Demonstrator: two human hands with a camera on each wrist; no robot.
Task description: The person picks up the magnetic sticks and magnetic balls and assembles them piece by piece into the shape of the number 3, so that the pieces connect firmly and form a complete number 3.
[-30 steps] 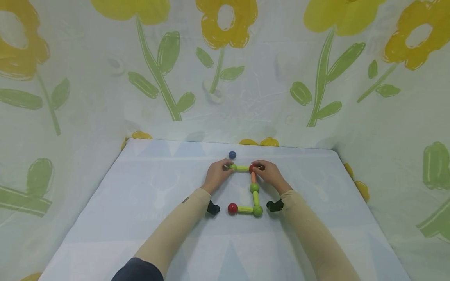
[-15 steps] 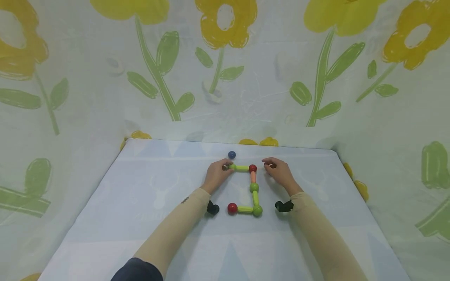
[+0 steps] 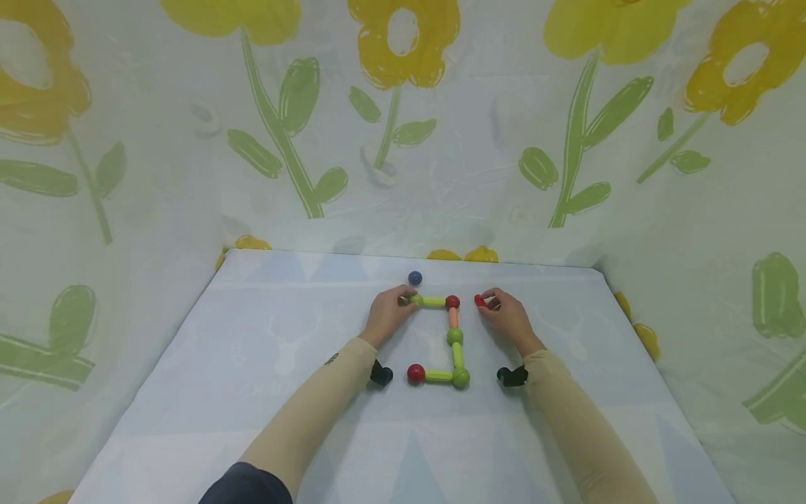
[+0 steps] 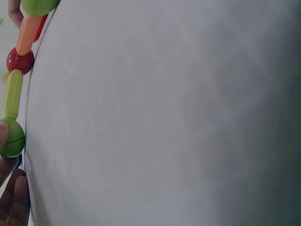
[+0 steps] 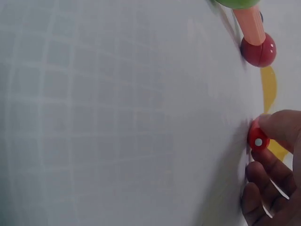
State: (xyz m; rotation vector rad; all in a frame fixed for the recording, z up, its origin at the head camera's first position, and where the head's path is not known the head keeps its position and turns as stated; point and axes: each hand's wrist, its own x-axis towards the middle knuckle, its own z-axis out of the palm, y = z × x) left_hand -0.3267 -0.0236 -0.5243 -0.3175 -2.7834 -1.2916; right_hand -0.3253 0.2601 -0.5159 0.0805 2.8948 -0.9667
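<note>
My left hand (image 3: 385, 316) pinches the green ball (image 4: 14, 139) at the upper left end of a chain of balls and grooved rods lying on the table. From that ball a yellow-green rod (image 3: 434, 302) leads to a red ball (image 3: 452, 302). An orange rod (image 3: 453, 318) runs down to a green ball (image 3: 455, 336), then another rod (image 3: 457, 355) to a lower green ball (image 3: 461, 378). The last rod (image 3: 439, 376) ends at a red ball (image 3: 415, 374). Right of the chain, my right hand (image 3: 510, 318) pinches a short red rod (image 5: 258, 135) with a pale dot on its end.
A loose blue ball (image 3: 415, 278) lies behind the left hand, near the back of the table (image 3: 302, 392). A flower-print curtain (image 3: 466, 140) encloses the table at the back and sides. Black wrist cameras (image 3: 381, 374) hang below both sleeves.
My right hand has left the upper red ball and moved right. A red rod now shows between its fingertips. The left hand and the chain have stayed put.
</note>
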